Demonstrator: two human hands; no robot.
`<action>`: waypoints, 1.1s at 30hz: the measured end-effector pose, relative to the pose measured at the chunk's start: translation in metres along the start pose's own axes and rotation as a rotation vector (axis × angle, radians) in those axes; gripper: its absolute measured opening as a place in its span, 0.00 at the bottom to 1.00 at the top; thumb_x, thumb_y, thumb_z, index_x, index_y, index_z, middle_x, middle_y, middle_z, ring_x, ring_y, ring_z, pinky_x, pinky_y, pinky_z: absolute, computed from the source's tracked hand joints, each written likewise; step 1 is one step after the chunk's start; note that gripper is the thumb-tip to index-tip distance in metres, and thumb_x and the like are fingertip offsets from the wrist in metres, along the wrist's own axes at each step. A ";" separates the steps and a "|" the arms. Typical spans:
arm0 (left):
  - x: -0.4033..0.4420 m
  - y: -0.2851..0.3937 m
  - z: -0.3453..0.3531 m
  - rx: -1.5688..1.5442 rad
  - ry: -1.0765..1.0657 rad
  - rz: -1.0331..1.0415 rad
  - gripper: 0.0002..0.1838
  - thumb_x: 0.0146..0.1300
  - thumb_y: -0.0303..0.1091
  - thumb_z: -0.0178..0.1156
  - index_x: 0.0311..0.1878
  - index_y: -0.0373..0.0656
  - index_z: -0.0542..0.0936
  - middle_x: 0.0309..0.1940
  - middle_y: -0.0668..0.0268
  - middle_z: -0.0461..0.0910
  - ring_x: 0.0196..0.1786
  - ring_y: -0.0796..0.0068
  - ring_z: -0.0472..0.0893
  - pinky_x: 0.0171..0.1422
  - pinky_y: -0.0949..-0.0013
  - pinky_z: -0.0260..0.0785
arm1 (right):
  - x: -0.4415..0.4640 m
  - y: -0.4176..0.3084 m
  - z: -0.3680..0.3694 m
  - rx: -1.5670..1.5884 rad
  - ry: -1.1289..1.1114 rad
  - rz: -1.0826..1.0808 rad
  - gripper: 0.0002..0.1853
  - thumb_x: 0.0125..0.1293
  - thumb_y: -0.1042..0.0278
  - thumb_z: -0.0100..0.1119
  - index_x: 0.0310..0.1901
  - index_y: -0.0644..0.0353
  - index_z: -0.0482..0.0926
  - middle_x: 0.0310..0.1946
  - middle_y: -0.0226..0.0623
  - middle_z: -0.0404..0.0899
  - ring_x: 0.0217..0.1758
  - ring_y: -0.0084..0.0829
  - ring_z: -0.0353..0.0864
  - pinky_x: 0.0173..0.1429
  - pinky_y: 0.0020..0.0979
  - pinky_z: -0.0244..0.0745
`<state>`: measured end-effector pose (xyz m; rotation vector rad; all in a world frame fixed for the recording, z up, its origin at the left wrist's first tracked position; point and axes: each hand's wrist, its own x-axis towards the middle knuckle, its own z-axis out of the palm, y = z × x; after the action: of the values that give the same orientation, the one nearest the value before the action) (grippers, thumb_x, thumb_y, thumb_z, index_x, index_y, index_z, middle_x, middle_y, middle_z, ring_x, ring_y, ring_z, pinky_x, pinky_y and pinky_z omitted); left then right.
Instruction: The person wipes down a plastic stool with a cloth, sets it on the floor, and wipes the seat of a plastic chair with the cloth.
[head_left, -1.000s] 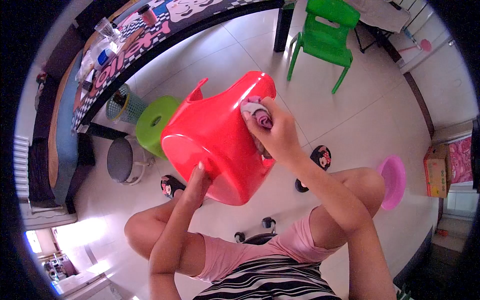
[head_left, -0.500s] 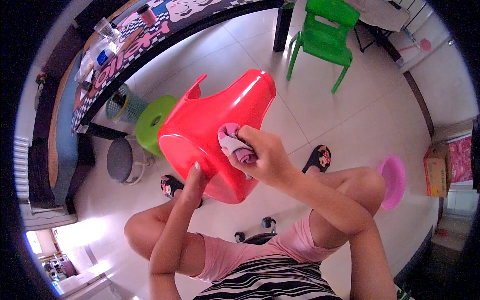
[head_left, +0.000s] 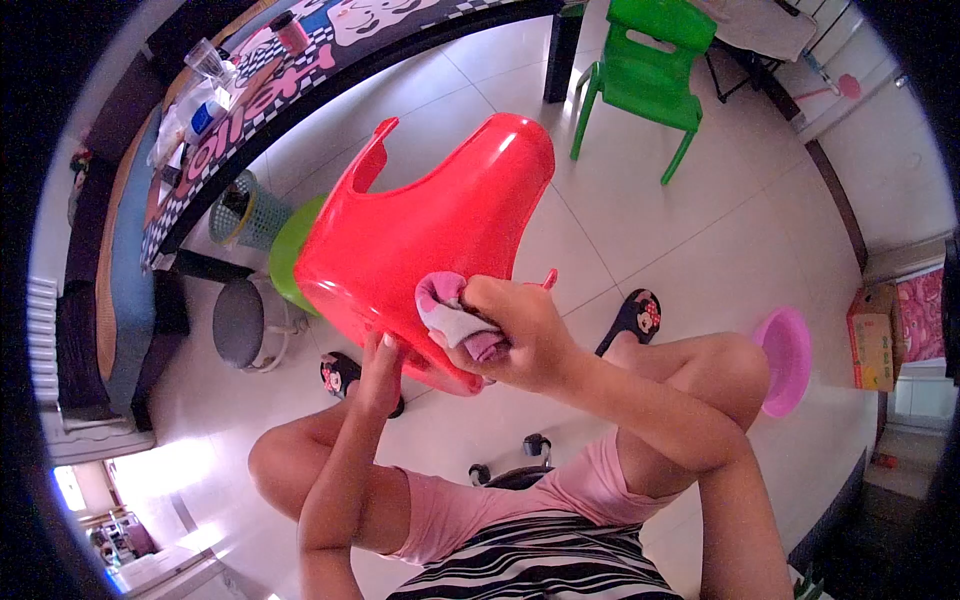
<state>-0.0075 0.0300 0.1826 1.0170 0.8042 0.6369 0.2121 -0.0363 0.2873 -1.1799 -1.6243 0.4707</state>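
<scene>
Our right hand [head_left: 522, 328] clasps a bundled cloth [head_left: 452, 308] against the red stool [head_left: 430, 220], which extends toward twelve o'clock; at eight, our left hand [head_left: 379, 372] grips the stool's near edge. We appear mid-wipe; another stroke calls for a steady left hold.

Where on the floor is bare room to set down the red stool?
The widest bare floor lies between the green chair, the right slipper and the pink basin. A smaller bare patch shows, in this view, between the table and the red stool. It is crowded at left, where the basket, green stool and grey stool stand close together.
</scene>
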 end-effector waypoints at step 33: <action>-0.001 0.012 0.009 -0.013 -0.067 0.028 0.47 0.66 0.72 0.32 0.75 0.43 0.50 0.74 0.58 0.55 0.75 0.59 0.57 0.77 0.53 0.46 | 0.027 0.011 -0.025 -0.226 0.218 0.069 0.13 0.59 0.62 0.67 0.36 0.59 0.75 0.24 0.43 0.77 0.27 0.40 0.82 0.32 0.33 0.74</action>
<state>-0.0017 0.0294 0.1963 1.0334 0.7276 0.6281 0.2397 -0.0139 0.3018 -1.4077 -1.4785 0.1957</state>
